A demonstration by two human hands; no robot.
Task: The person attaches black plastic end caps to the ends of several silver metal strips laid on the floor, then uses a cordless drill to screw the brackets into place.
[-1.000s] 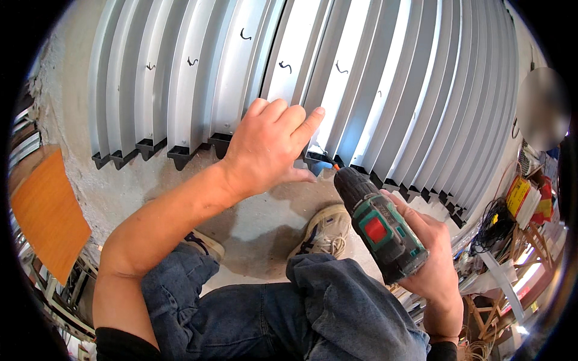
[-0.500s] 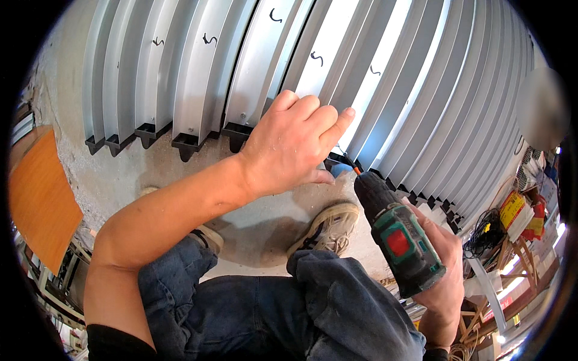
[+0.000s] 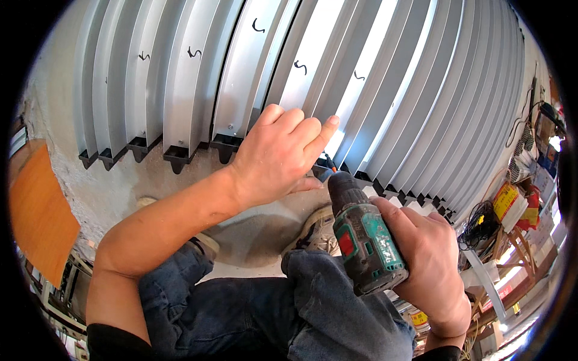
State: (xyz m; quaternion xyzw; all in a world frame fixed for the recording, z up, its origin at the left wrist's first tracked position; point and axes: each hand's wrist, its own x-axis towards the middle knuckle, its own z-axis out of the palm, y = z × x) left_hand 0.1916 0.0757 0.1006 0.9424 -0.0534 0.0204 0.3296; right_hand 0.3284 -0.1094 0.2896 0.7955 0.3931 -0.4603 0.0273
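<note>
My right hand (image 3: pixel 424 253) is wrapped round a cordless drill (image 3: pixel 367 240) with a dark green and black body and a red patch. Its thin bit (image 3: pixel 331 162) points up and away, toward the lower end of a silver metal channel (image 3: pixel 304 84). Over that end lies my left hand (image 3: pixel 277 150), its fingers curled and the thumb below, gripping the channel's end. What sits under the palm is hidden. Whether the bit touches the channel cannot be made out. Black end caps (image 3: pixel 177 157) sit on the neighbouring channels, with small screws just above some of them.
Many more silver channels (image 3: pixel 415 96) stand in a row to the right, some with black pen marks. An orange-brown board (image 3: pixel 45 210) leans at the left. Black cable (image 3: pixel 480 225), a yellow and red package (image 3: pixel 506 201) and wooden pieces crowd the right side.
My right hand has swung the drill left and turned it, so more of its side shows. My left hand keeps its grip, while the whole view has shifted slightly.
</note>
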